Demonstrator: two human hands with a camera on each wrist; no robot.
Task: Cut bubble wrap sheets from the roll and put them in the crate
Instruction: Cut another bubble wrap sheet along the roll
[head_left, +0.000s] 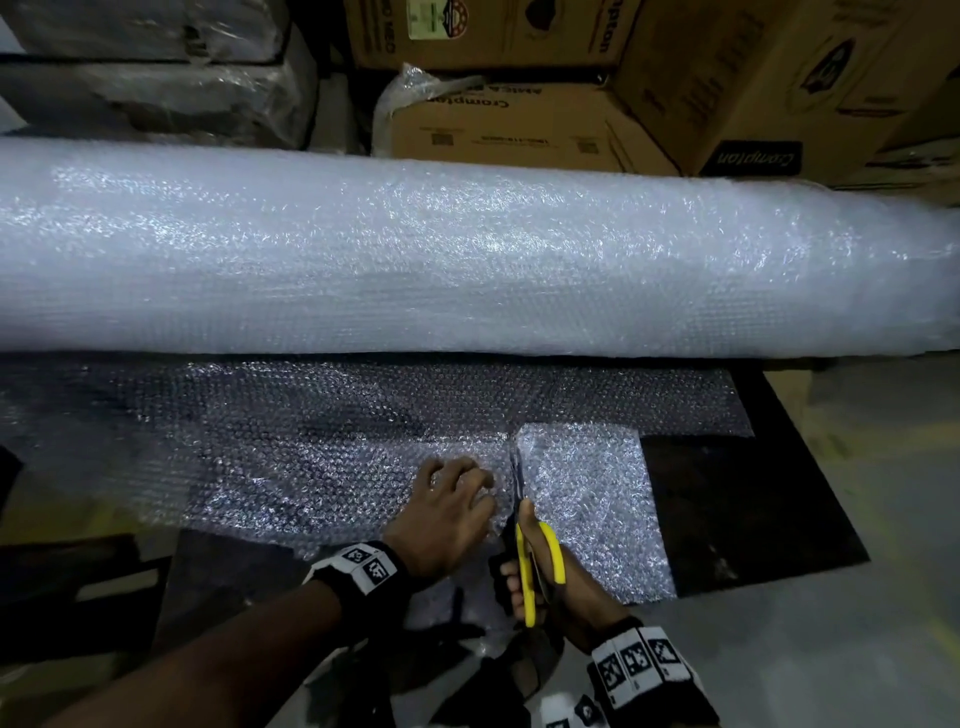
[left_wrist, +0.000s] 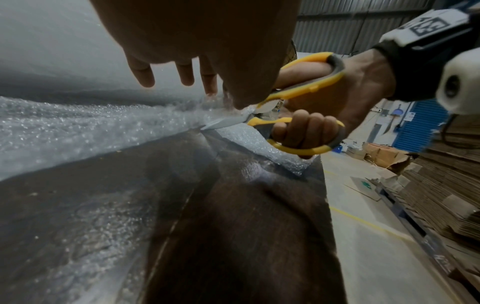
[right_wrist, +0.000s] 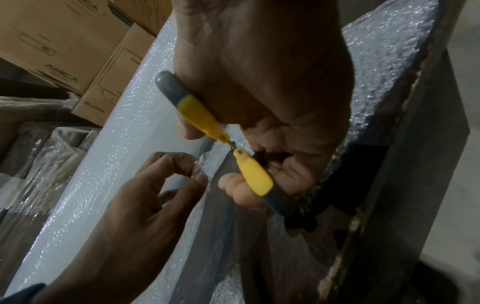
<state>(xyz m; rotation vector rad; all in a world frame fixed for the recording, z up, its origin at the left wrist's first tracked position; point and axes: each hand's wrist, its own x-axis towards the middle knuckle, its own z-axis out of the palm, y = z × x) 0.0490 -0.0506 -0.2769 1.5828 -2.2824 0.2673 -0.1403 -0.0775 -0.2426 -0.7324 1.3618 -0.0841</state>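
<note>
Scissors (head_left: 537, 564), yellow-handled with grey inserts, sit in the right hand (head_left: 566, 587): thumb through the upper loop, fingers curled through the lower one. Blades point away from the body and into the unrolled bubble wrap sheet (head_left: 322, 447), partway along a cut that runs from the near edge toward the roll (head_left: 467, 260). Blade tips are partly hidden by plastic in the head view; the left wrist view shows one pale blade under the sheet edge.

Left hand (head_left: 449, 512) lies just left of the cut line, touching the sheet. Its thumb and forefinger pinch the cut edge of the wrap, seen best in the right wrist view; the other fingers are loosely bent.

Right of the blades, a partly freed flap of wrap (head_left: 592, 499) lies flat on the dark board (head_left: 769, 509). The board's right edge ends against bare grey floor (head_left: 857, 649) with a yellow painted line. The roll lies across the full width, just beyond the sheet.

Behind the roll stand cardboard cartons (head_left: 519, 130). Printing reads "Crompton", upside down from the head; the right wrist view shows "AMICA" and "25 Litres". Both wrists carry black bands (head_left: 363, 569) with square black-and-white markers.
</note>
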